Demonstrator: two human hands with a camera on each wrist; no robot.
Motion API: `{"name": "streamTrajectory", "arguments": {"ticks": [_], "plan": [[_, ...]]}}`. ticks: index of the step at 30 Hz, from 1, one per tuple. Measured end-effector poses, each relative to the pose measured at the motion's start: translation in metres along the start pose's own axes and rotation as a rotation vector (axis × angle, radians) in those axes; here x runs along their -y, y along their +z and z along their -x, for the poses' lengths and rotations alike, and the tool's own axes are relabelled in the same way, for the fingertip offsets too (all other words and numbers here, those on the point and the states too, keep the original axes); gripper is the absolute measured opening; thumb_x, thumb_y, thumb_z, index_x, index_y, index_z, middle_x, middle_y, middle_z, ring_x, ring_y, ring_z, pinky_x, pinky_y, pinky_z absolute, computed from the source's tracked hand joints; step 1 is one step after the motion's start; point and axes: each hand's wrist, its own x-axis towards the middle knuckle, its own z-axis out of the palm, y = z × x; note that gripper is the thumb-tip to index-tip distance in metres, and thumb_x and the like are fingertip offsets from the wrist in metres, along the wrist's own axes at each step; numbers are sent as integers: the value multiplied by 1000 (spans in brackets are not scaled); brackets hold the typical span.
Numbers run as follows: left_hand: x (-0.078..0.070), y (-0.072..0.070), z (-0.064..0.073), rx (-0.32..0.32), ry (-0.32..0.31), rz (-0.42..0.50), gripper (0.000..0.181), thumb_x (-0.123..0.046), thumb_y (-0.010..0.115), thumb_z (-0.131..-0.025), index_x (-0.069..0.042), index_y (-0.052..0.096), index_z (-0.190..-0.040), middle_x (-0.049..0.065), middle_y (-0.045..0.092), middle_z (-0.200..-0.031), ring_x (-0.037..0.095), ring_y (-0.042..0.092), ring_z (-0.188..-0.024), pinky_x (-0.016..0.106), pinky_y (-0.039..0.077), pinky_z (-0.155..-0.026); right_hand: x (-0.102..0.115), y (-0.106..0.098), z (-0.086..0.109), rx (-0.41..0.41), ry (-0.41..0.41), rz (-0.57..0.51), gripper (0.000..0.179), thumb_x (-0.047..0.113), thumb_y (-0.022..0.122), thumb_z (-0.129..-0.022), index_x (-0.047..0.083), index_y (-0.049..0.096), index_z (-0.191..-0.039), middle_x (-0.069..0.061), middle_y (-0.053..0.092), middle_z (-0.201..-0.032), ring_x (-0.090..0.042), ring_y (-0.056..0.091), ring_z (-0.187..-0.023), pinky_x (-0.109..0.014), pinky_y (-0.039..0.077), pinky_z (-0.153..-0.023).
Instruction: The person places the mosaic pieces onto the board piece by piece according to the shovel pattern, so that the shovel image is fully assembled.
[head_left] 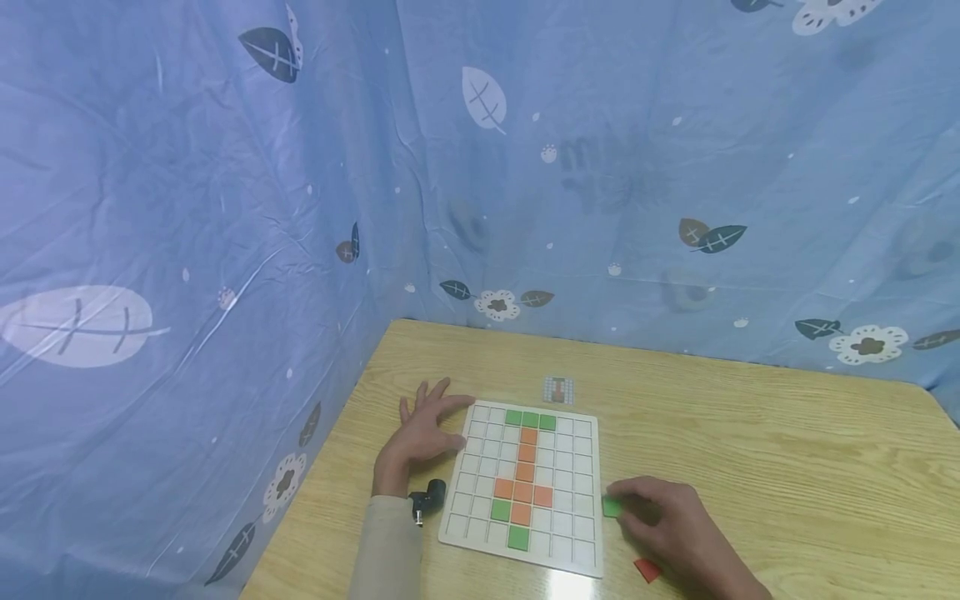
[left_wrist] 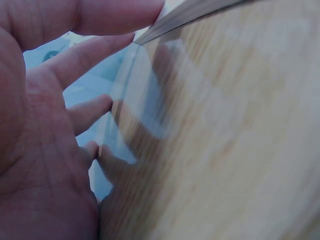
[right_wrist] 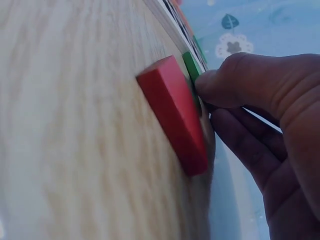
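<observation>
A white square grid board [head_left: 573, 521] lies on the table, with green and orange tiles set in its cells. Three green tiles [head_left: 530, 419] form a row at its far edge, and orange tiles [head_left: 523, 492] make a cross shape below them. My left hand [head_left: 422, 433] rests against the board's left edge, thumb and index fingertip at the rim, other fingers spread. Just off the board's right edge, my right hand [head_left: 671, 517] pinches a green tile [head_left: 611, 507], which the thumb partly covers in the right wrist view. Near that hand lies a red tile [right_wrist: 175, 115].
Beyond the board's far edge lies a small pattern card [head_left: 558, 390]. A small black object [head_left: 428, 497] stands left of the board, beside my left wrist. Blue patterned cloth [head_left: 600, 167] hangs behind and left of the wooden table [head_left: 750, 433].
</observation>
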Motion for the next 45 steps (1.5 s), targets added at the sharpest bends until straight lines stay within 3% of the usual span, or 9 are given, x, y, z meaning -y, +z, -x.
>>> {"name": "streamTrajectory", "arguments": {"ticks": [8, 16, 20, 26, 34, 45], "plan": [[1, 1, 0, 5, -8, -7, 73, -12, 82, -79, -25, 68, -150, 16, 23, -183, 48, -6, -170, 76, -19, -128, 4, -9, -2, 1, 104, -2, 42, 5, 90, -85, 39, 81, -109, 26, 78, -110, 3, 71, -106, -20, 60, -92], [1, 1, 0, 1, -17, -14, 73, -12, 82, -80, -27, 68, -150, 14, 23, -183, 47, -6, -171, 76, -19, -128, 16, -10, -5, -73, -69, -13, 51, -5, 91, -76, 33, 83, -109, 23, 80, -104, 1, 75, -96, -11, 56, -89], [1, 1, 0, -1, -9, -15, 73, -12, 82, -79, -26, 69, -149, 15, 23, -183, 48, -5, -170, 77, -18, -127, 26, -6, -7, -62, -96, -45, 49, -5, 90, -78, 33, 83, -109, 23, 80, -104, 1, 75, -95, -8, 54, -89], [1, 2, -1, -6, -14, -22, 73, -12, 82, -79, -28, 69, -149, 15, 23, -183, 48, -5, -171, 76, -18, -128, 36, 4, -8, -14, -109, -95, 44, -1, 90, -82, 31, 83, -111, 21, 80, -106, -1, 75, -95, -13, 58, -88], [0, 1, 0, -6, -12, -15, 73, -12, 82, -79, -27, 69, -149, 15, 23, -183, 48, -6, -170, 77, -19, -127, 43, 21, -12, -8, -189, -108, 41, -4, 87, -81, 25, 83, -110, 16, 82, -104, -1, 72, -87, -19, 61, -84], [0, 1, 0, -1, -6, -3, 73, -11, 82, -78, -26, 69, -149, 16, 23, -183, 49, -6, -170, 77, -20, -127, 52, 41, -15, 63, -57, -153, 34, 1, 87, -86, 26, 85, -109, 18, 81, -106, -1, 72, -90, -25, 64, -84]]}}
